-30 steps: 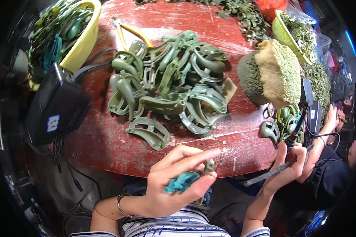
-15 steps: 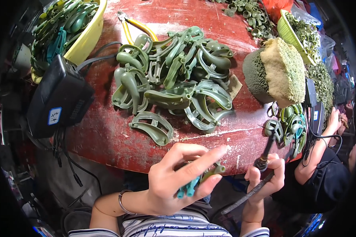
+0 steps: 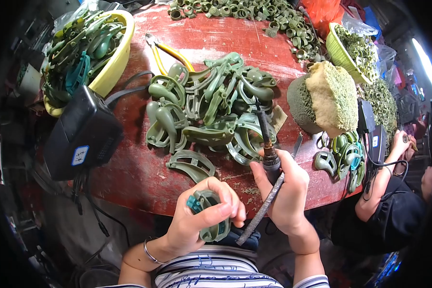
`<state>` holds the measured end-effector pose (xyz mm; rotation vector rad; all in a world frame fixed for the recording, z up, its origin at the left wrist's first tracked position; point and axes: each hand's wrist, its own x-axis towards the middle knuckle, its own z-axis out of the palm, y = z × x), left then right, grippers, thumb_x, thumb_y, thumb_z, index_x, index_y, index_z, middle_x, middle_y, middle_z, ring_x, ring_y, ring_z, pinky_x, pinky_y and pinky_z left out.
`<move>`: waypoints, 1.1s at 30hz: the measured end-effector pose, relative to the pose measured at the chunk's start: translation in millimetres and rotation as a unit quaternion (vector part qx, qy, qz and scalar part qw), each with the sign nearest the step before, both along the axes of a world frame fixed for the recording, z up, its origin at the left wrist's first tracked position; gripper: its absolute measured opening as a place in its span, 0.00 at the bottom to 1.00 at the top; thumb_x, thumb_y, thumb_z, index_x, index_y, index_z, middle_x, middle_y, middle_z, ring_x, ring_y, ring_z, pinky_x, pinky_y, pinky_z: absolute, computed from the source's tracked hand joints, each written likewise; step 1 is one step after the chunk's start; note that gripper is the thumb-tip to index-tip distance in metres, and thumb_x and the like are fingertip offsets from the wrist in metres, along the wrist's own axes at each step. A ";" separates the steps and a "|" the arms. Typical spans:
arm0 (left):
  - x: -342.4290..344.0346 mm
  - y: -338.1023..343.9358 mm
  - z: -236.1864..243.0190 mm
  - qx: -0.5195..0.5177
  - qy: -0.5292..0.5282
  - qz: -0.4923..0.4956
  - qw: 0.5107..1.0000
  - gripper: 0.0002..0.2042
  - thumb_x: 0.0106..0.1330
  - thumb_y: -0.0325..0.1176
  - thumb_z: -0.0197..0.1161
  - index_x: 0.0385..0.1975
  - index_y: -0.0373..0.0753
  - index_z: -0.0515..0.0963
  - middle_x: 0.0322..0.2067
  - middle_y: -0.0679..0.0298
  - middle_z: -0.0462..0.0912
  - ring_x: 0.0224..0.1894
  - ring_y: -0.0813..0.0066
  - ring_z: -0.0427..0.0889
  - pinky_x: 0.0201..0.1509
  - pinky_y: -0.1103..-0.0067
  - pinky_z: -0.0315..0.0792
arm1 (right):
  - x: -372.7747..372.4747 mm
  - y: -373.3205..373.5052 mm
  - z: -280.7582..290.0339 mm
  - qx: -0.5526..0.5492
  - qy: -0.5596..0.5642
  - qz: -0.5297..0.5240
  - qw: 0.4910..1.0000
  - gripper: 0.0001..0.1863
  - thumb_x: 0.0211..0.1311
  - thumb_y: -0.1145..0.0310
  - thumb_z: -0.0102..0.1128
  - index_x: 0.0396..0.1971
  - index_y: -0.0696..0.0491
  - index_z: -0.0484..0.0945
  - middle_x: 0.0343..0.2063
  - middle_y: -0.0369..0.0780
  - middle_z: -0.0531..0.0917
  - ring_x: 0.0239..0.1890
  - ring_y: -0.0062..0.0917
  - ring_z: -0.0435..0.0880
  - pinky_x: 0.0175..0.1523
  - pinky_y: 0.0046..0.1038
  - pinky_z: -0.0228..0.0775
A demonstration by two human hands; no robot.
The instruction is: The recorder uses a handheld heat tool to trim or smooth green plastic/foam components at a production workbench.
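Observation:
My left hand (image 3: 204, 213), at the table's front edge, curls round a hollow green plastic part (image 3: 209, 234) with a teal plastic piece (image 3: 195, 203) at its upper end. My right hand (image 3: 288, 194) grips a soldering iron (image 3: 271, 163) by its dark handle, its slim black shaft tilted up toward the pile. A narrow grey rod, apparently a file (image 3: 260, 214), slants through the same hand. Ahead lies a pile of curved green plastic parts (image 3: 216, 103). One loose green part (image 3: 191, 164) rests at the pile's near side, just beyond my left hand.
A black box (image 3: 84, 137) with cables stands left, by a yellow basket (image 3: 125, 50) of green parts. Yellow-handled cutters (image 3: 170, 50) lie behind the pile. Right are a scrap-covered sponge block (image 3: 332, 98), a smaller pile (image 3: 348, 156) and a co-worker's hands (image 3: 402, 144).
My right hand has moved left and forward, swinging the iron up before the pile. My left hand has shifted slightly left and turned the green part more upright. The view has tilted slightly.

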<state>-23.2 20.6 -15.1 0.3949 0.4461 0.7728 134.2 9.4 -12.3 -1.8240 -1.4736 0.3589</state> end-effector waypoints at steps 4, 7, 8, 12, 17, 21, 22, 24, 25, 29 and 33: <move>-4.0 1.8 -0.4 0.002 0.037 -0.016 0.999 0.05 0.59 0.25 0.56 0.29 0.33 0.67 0.24 0.62 0.73 0.28 0.79 0.73 0.32 0.84 0.70 | 5.5 -1.5 3.2 -0.048 0.046 0.030 0.997 0.13 0.46 0.76 0.62 0.32 0.61 0.70 0.18 0.44 0.77 0.19 0.33 0.78 0.26 0.25 0.68; 0.4 1.0 5.1 0.045 0.117 -0.008 0.992 0.05 0.58 0.24 0.57 0.30 0.33 0.68 0.24 0.62 0.74 0.27 0.82 0.72 0.32 0.85 0.69 | 6.4 -6.8 6.2 -0.069 0.073 0.029 0.995 0.11 0.45 0.76 0.63 0.30 0.60 0.72 0.17 0.43 0.76 0.18 0.33 0.78 0.26 0.24 0.68; 1.7 1.4 5.3 0.047 0.117 -0.008 0.992 0.05 0.58 0.24 0.57 0.30 0.33 0.68 0.24 0.62 0.74 0.27 0.82 0.72 0.32 0.85 0.69 | 7.7 -9.9 7.8 -0.067 0.073 0.029 0.995 0.11 0.45 0.76 0.63 0.30 0.60 0.72 0.17 0.43 0.76 0.18 0.33 0.78 0.26 0.24 0.68; 2.8 5.9 5.1 0.449 0.385 0.071 0.803 0.15 0.50 0.24 0.64 0.39 0.36 0.73 0.35 0.61 0.69 0.26 0.80 0.73 0.28 0.84 0.69 | 10.5 -22.4 13.1 -0.120 0.135 0.059 0.982 0.09 0.45 0.76 0.63 0.27 0.60 0.72 0.17 0.40 0.78 0.18 0.25 0.78 0.26 0.21 0.68; 15.2 4.9 12.9 0.498 0.557 0.092 0.659 0.25 0.44 0.28 0.68 0.45 0.35 0.70 0.37 0.57 0.67 0.28 0.68 0.75 0.30 0.78 0.72 | 15.0 -30.4 7.8 -0.070 0.201 0.006 0.977 0.07 0.47 0.77 0.62 0.25 0.58 0.73 0.13 0.35 0.75 0.16 0.14 0.74 0.24 0.16 0.65; 32.1 1.8 8.6 0.535 0.642 0.075 0.543 0.33 0.40 0.34 0.70 0.50 0.33 0.65 0.38 0.55 0.67 0.33 0.64 0.75 0.32 0.75 0.71 | 12.2 -24.5 4.2 -0.054 0.223 -0.015 0.973 0.05 0.50 0.77 0.60 0.26 0.58 0.73 0.11 0.33 0.73 0.14 0.11 0.71 0.20 0.15 0.62; 33.9 2.0 6.3 0.546 0.648 0.067 0.527 0.32 0.41 0.33 0.70 0.50 0.34 0.66 0.38 0.55 0.67 0.33 0.64 0.75 0.32 0.75 0.71 | 8.9 -21.5 7.2 -0.050 0.244 -0.026 0.968 0.05 0.51 0.77 0.59 0.29 0.59 0.73 0.11 0.33 0.73 0.13 0.11 0.69 0.19 0.15 0.60; 35.0 2.6 5.8 0.564 0.646 0.063 0.510 0.29 0.42 0.31 0.67 0.48 0.37 0.68 0.36 0.57 0.69 0.33 0.64 0.74 0.32 0.74 0.71 | 10.6 -17.3 7.8 -0.045 0.241 -0.038 0.969 0.06 0.51 0.77 0.59 0.30 0.59 0.73 0.11 0.33 0.72 0.12 0.10 0.68 0.19 0.15 0.60; 33.9 2.8 5.1 0.566 0.645 0.063 0.510 0.29 0.42 0.31 0.67 0.48 0.37 0.68 0.36 0.57 0.69 0.33 0.64 0.74 0.32 0.74 0.71 | 11.9 -15.9 7.4 -0.043 0.239 -0.050 0.969 0.07 0.51 0.77 0.59 0.32 0.60 0.73 0.11 0.33 0.72 0.12 0.10 0.68 0.18 0.15 0.60; 32.9 2.5 2.2 0.603 0.612 0.057 0.508 0.21 0.44 0.26 0.65 0.42 0.40 0.74 0.33 0.61 0.71 0.33 0.64 0.74 0.32 0.75 0.71 | 19.0 -11.2 0.6 -0.044 0.232 -0.025 0.971 0.10 0.50 0.76 0.61 0.33 0.61 0.74 0.12 0.34 0.74 0.13 0.12 0.68 0.21 0.16 0.61; 30.7 5.9 -0.1 0.626 0.577 0.065 0.521 0.19 0.44 0.25 0.64 0.40 0.39 0.74 0.32 0.60 0.71 0.32 0.64 0.74 0.32 0.75 0.70 | 23.3 -12.2 -0.2 -0.062 0.198 -0.010 0.978 0.09 0.49 0.74 0.62 0.30 0.61 0.74 0.14 0.36 0.75 0.16 0.14 0.69 0.24 0.18 0.63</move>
